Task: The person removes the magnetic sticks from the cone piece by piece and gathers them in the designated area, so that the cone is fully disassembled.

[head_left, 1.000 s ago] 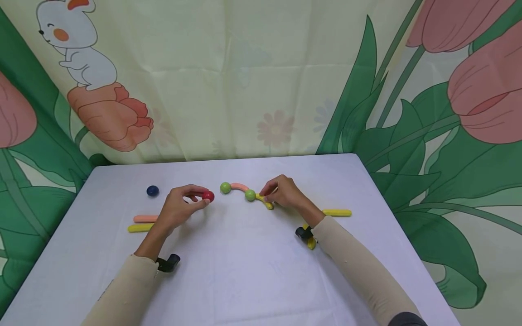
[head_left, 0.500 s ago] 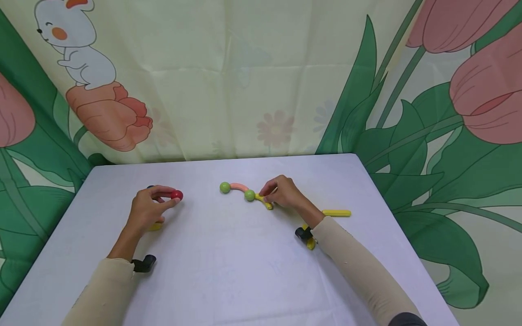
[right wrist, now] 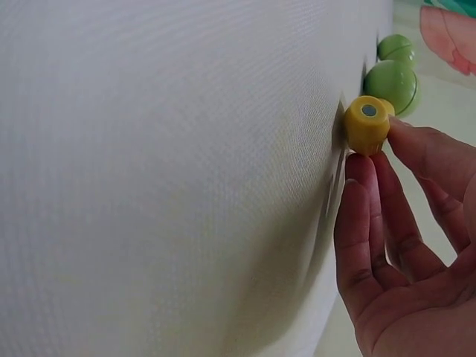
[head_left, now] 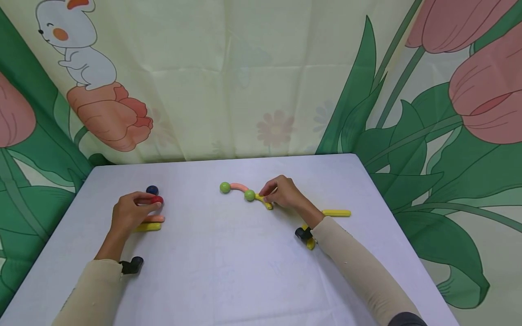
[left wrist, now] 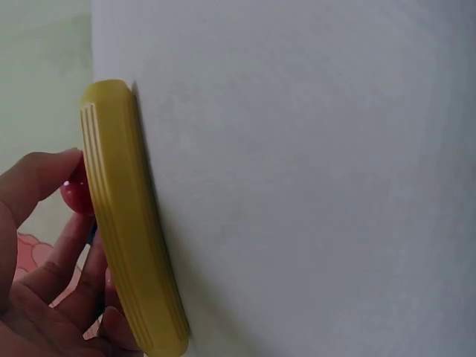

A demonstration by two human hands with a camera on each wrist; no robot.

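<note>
My left hand (head_left: 129,210) pinches a red ball (head_left: 157,200) between thumb and fingertips, right by a dark blue ball (head_left: 152,189). Below that hand lie a salmon stick (head_left: 155,218) and a ribbed yellow stick (left wrist: 134,223), which covers part of the fingers in the left wrist view. My right hand (head_left: 284,192) holds a yellow piece (right wrist: 366,126) with a round grey spot on its end. This piece meets a green ball (head_left: 249,195), from which a curved salmon stick (head_left: 239,186) runs to another green ball (head_left: 225,187).
A straight yellow stick (head_left: 336,213) lies right of my right wrist. Another yellow piece (head_left: 311,244) is partly hidden beneath that wrist's camera. The white-covered table (head_left: 228,262) ends at a printed curtain (head_left: 195,90) behind it.
My left hand has moved left with the red ball, away from the green balls and over to the blue ball. The right hand stays in place on the yellow piece.
</note>
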